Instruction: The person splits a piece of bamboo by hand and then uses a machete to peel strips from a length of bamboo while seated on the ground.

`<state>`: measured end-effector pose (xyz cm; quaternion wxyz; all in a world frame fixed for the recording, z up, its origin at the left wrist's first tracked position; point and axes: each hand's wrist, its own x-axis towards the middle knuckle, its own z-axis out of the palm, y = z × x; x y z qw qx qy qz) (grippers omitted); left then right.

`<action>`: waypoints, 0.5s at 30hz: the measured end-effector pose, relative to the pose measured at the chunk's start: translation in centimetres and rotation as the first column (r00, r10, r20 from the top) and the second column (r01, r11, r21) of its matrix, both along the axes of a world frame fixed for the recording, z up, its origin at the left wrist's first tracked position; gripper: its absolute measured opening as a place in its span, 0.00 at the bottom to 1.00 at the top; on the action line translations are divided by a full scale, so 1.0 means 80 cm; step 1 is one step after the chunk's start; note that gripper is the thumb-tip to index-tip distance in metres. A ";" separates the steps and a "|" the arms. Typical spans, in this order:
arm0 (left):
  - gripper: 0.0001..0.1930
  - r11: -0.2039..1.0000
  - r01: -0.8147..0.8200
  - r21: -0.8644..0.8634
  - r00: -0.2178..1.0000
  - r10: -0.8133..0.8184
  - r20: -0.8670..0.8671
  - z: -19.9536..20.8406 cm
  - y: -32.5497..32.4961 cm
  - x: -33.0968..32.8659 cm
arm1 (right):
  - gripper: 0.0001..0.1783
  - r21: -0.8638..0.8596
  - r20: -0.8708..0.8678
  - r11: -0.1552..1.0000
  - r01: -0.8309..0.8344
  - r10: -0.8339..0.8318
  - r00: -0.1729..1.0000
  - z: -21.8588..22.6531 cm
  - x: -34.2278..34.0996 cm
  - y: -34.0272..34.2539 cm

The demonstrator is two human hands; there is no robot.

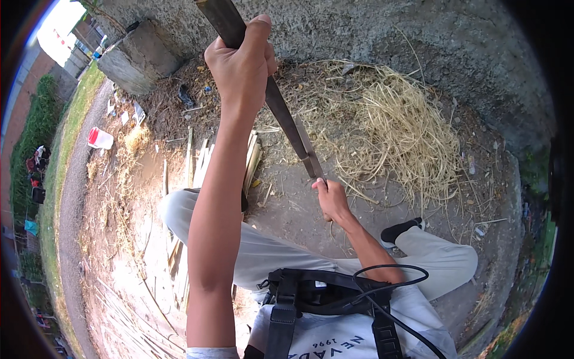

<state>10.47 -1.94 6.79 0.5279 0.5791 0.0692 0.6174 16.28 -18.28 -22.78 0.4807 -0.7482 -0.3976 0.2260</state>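
My left hand (242, 66) is raised at the top and closed around a long dark slat (284, 116), which looks like wood or bamboo. The slat slants down to the right toward my right hand (332, 198). That hand grips a knife by its handle. The knife's broad metal blade (305, 140) points up and away, lying against the slat's lower end. Exactly how the edge meets the slat is hard to see. Both hands are over the ground in front of my bent legs.
A heap of pale thin shavings (412, 137) lies ahead on the right, below a rough grey wall (371, 36). Split slats (254, 158) lie beside my left leg. Farther left are a red-and-white container (100, 138) and a concrete block (139, 60). A black cable (388, 267) loops over my lap.
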 end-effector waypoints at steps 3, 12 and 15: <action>0.18 0.996 0.083 -0.026 0.997 -0.083 -0.007 0.000 -0.006 0.003 | 0.18 0.042 -0.109 0.999 0.002 0.003 0.994 0.054 -0.012 0.004; 0.18 1.000 0.023 -0.004 0.999 -0.023 -0.032 -0.002 -0.016 0.014 | 0.19 -0.170 -0.033 0.985 0.044 -0.050 0.998 -0.042 0.004 -0.021; 0.17 0.999 0.049 -0.019 0.998 -0.050 -0.033 -0.002 -0.016 0.011 | 0.20 -0.329 -0.141 0.944 -0.030 -0.018 0.990 0.007 0.005 -0.011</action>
